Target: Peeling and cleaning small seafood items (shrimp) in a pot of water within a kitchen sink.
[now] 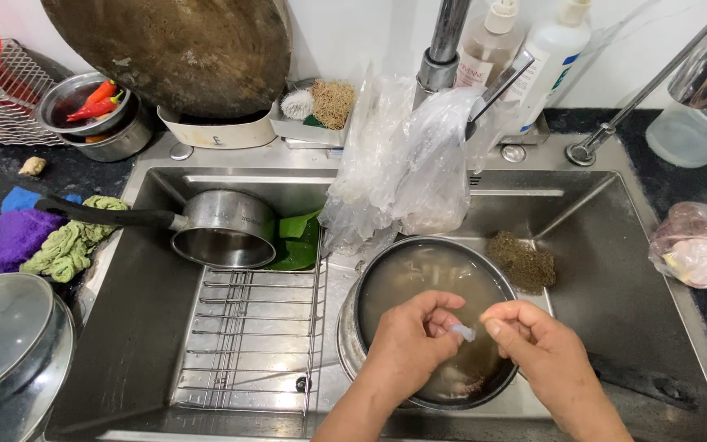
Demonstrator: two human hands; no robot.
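Observation:
Both my hands hover over a steel bowl (352, 327) of murky brownish water standing in the sink (615, 270). My left hand (407, 340) and my right hand (533, 344) pinch a small pale, translucent piece (463, 331) between their fingertips, just above the water. Pale pieces lie under the water near the bowl's lower edge, too blurred to identify.
A wire rack (251, 336) lies in the sink's left half, with a small steel saucepan (222, 229) and a green leaf (298, 237) behind it. Clear plastic bags (407, 172) hang off the tap (443, 49). A scouring pad (521, 260), soap bottles (550, 57), cloths (67, 245) and a bowl of red chillies (92, 102) surround.

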